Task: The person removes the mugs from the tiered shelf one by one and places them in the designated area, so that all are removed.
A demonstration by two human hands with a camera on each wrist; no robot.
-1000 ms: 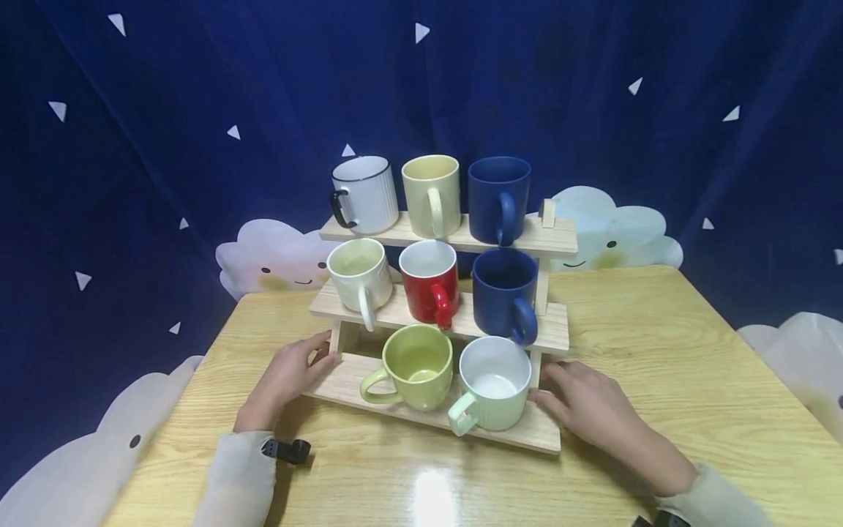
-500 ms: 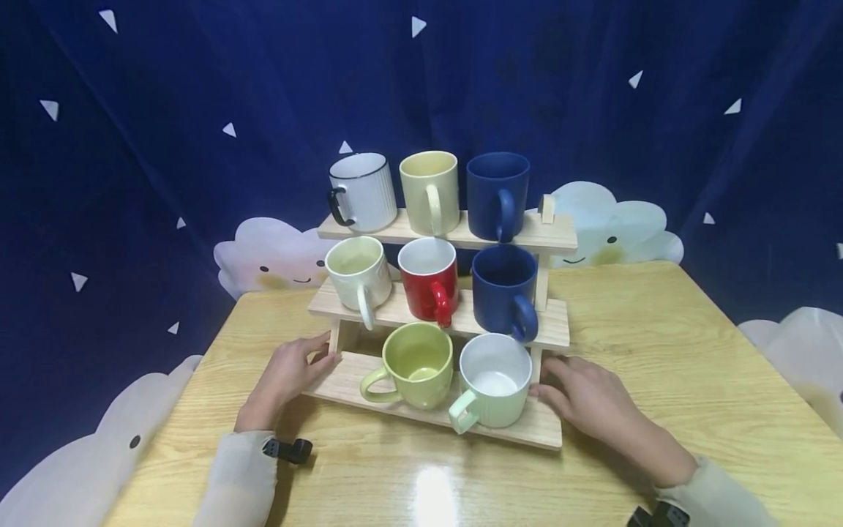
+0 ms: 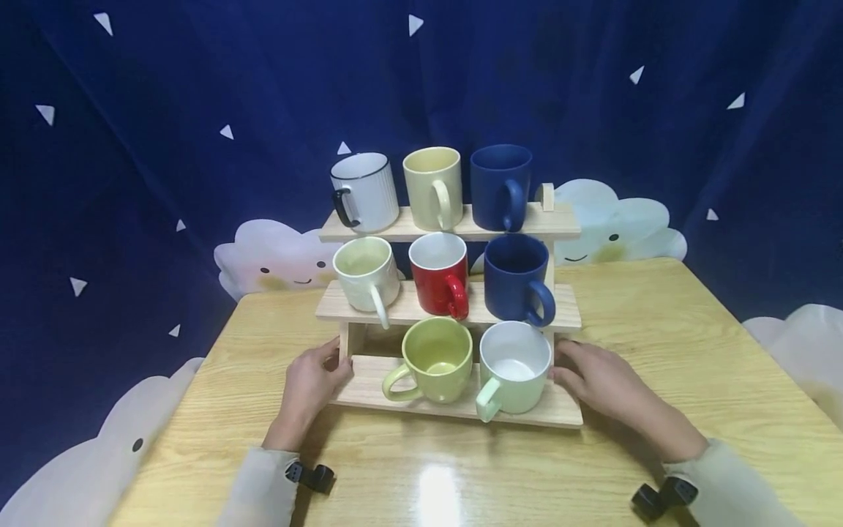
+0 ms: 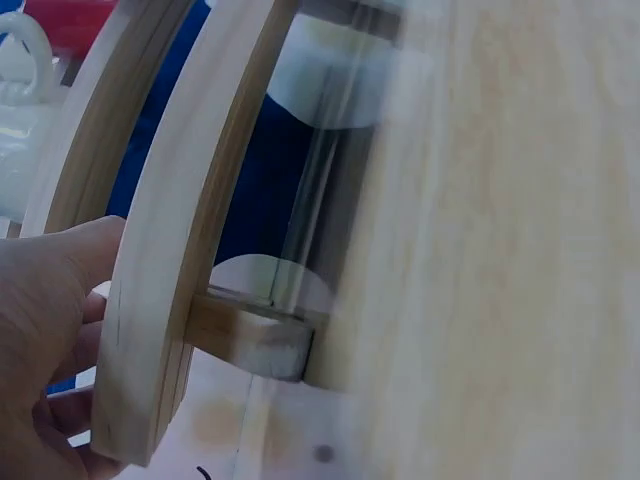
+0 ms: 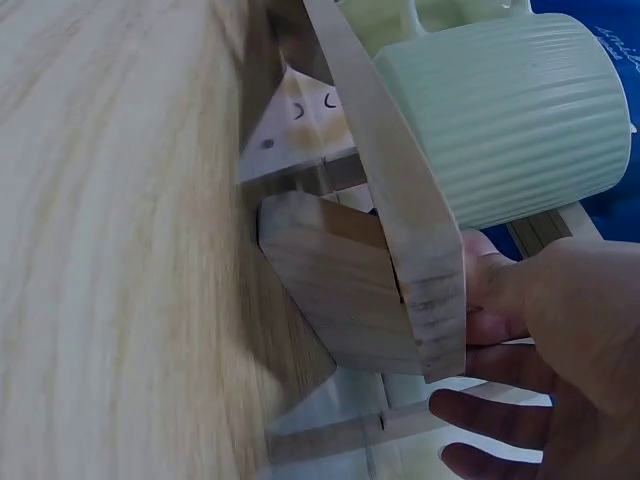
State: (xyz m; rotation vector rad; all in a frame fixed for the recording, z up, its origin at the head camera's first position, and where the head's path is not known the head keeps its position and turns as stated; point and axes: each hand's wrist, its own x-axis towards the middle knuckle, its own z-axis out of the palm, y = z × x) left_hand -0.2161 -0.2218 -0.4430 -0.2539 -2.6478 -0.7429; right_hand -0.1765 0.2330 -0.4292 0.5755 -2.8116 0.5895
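A three-tier wooden rack (image 3: 365,382) stands on the table, carrying several mugs. My left hand (image 3: 309,386) grips its left end at the lowest tier; in the left wrist view fingers curl about the board (image 4: 170,260). At the right end, my right hand (image 3: 602,382) holds the same tier, its thumb beside the shelf end (image 5: 435,300) in the right wrist view. The lowest tier bears a yellow-green mug (image 3: 454,382) and a mint ribbed mug (image 3: 527,391). Above them are a whitish mug (image 3: 361,290), a red mug (image 3: 431,290) and a navy mug (image 3: 506,287).
Along the top tier stand a white mug with black handle (image 3: 372,201), a pale yellow mug (image 3: 421,194) and another navy mug (image 3: 489,192). A small wooden piece (image 3: 547,196) sits at its right. Behind the wooden table (image 3: 197,417) hangs a dark blue curtain (image 3: 276,66).
Both hands have turned and shifted the rack: its right front corner swung away from me, and the whole rack slid slightly right. Its front edge now runs closer to level. The mugs moved with it.
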